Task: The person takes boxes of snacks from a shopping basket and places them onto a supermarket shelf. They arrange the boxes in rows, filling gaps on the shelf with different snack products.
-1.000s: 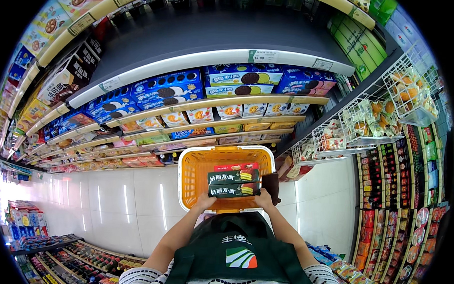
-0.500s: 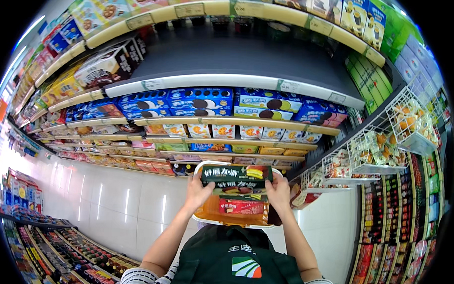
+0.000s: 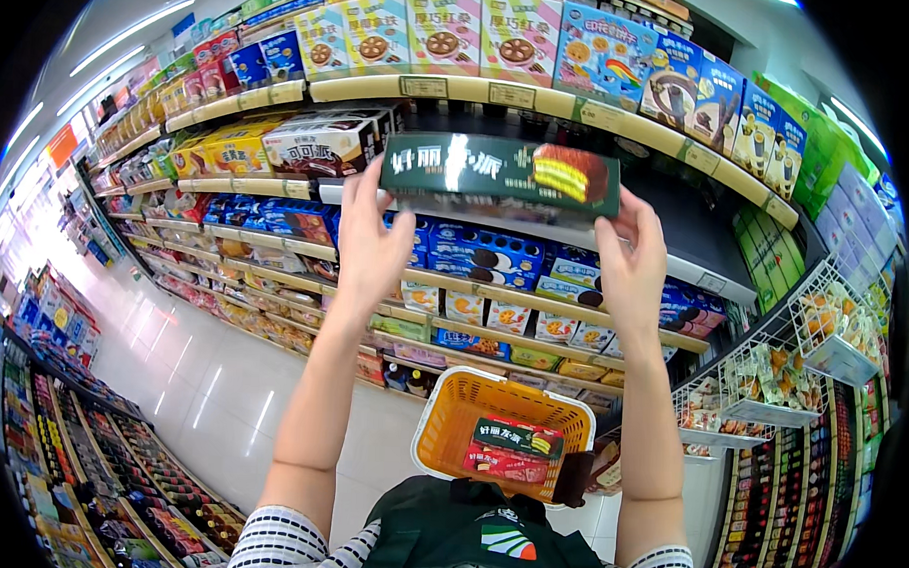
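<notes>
A long dark green box of chocolate pies [image 3: 469,166] is held up in front of the shelf, with the blurred edge of what looks like a second green box under it. My left hand [image 3: 374,236] grips its left end. At the right end, my right hand [image 3: 634,252] is closed round the corner. Behind the box lies the dark shelf [image 3: 667,216], beside a white-and-brown carton of pies [image 3: 324,142]. Below my hands, an orange basket [image 3: 445,409] with a white rim holds a green box [image 3: 517,437] and a red box [image 3: 506,464].
Upright biscuit boxes [image 3: 443,38] stand on the shelf above. Blue cookie boxes [image 3: 485,257] fill the one below. Wire baskets of packets [image 3: 771,380] jut out at the right. Another stocked rack [image 3: 117,483] stands at lower left, across the pale tiled floor [image 3: 191,365].
Both hands have lifted the green box up and away from the basket to the shelf's height. The view has tilted up, and a green box now shows inside the basket.
</notes>
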The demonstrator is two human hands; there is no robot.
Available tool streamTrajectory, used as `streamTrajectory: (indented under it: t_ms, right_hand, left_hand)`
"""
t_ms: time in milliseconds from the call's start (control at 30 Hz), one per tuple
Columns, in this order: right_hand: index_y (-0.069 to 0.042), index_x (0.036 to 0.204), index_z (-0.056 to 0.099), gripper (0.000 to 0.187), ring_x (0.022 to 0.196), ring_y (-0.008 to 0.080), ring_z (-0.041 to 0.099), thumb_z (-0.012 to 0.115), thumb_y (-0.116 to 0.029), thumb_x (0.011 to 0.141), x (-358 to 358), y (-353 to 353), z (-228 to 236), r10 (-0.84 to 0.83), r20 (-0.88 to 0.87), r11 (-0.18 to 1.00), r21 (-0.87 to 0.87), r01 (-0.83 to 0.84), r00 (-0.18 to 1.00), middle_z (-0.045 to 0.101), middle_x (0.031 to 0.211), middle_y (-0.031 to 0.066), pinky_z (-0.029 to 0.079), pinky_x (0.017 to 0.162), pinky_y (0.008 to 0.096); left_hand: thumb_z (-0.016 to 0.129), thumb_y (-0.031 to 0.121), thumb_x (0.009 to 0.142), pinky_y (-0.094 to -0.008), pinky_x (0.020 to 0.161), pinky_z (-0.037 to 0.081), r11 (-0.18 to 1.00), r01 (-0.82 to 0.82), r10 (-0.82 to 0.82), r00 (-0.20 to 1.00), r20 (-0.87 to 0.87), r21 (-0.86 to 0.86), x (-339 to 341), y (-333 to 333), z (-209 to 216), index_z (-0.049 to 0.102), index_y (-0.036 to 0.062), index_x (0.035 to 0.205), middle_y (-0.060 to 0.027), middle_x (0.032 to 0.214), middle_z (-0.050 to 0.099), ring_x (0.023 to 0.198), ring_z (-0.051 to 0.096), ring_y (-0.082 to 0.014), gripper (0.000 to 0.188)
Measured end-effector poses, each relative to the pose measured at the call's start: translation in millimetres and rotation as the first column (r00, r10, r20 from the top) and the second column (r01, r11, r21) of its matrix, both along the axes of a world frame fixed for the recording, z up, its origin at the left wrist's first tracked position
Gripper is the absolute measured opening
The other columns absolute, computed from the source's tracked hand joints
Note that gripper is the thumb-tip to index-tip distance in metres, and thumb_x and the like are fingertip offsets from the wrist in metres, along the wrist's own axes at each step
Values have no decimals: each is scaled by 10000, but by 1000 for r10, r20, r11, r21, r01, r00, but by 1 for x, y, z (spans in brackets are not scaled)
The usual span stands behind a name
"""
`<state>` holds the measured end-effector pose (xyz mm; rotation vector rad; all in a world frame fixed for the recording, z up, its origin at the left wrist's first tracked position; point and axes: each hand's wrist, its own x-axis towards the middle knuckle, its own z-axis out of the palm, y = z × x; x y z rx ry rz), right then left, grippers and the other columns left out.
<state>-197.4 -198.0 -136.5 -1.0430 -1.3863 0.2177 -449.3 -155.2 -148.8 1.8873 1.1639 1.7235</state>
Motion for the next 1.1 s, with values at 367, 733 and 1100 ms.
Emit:
streamTrajectory:
  t_ms: [367,733,1100]
  right_hand:
    - [16,1142,553,310,918,179,614,575,-62,842,-14,118,-26,51,-72,998,-42,-54,996,580,1059,114,489,833,302]
    - [-3,1264,525,442,1009,243,614,569,-90,833,-5,164,-43,84,-6,981,-172,-83,996,554,1130,158,477,878,330]
    - [-144,1438,328,670,1021,296,633,575,-130,815,-16,158,-27,53,104,892,-452,0,993,632,1132,179,472,884,334]
  left_hand:
    - [398,-146,755,-315,950,463,996,90,-89,994,66,-18,-33,111,-13,356,10,1373,-162,1292,365,1138,525,-270,639]
    - [461,-54,823,-307,920,445,981,110,-108,994,25,-161,-46,168,-42,353,60,1411,-126,1403,409,1167,537,-265,609]
    - [506,48,814,-334,927,447,959,-160,113,973,-203,-233,-39,191,-48,334,128,1434,-204,1216,591,1027,633,-274,648]
